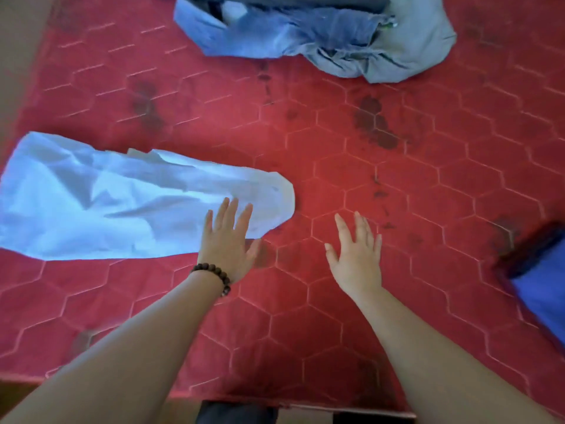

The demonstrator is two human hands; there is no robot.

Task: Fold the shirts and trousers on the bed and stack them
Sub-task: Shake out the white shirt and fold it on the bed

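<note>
Red quilted mattress fabric (382, 301) stitched in a hexagon pattern fills nearly the whole view, marked with several dark smudges toward its middle and far side; its near edge runs along the bottom of the picture, and a pale strip of wall or floor shows at the far left. On the left part of this surface lies a white garment (122, 203), probably a shirt though its cut is hard to read, spread in a long crumpled shape whose long axis runs left to right, the wide end at the left border and the narrower rounded end pointing toward the centre of the bed. The left hand (227, 243), with a dark beaded bracelet (214, 275) round its wrist, has its fingers straight and spread, their tips over the garment's near right corner; whether they press it or hover just above cannot be told. The right hand (357, 255) is likewise flat with fingers splayed, over bare red fabric just beside the garment's rounded end, holding nothing. At the far edge sits a heap of unfolded clothes (321, 38) in light blue and grey, well apart from the white piece. A blue cloth with a dark border (541, 286) enters from the right edge.
</note>
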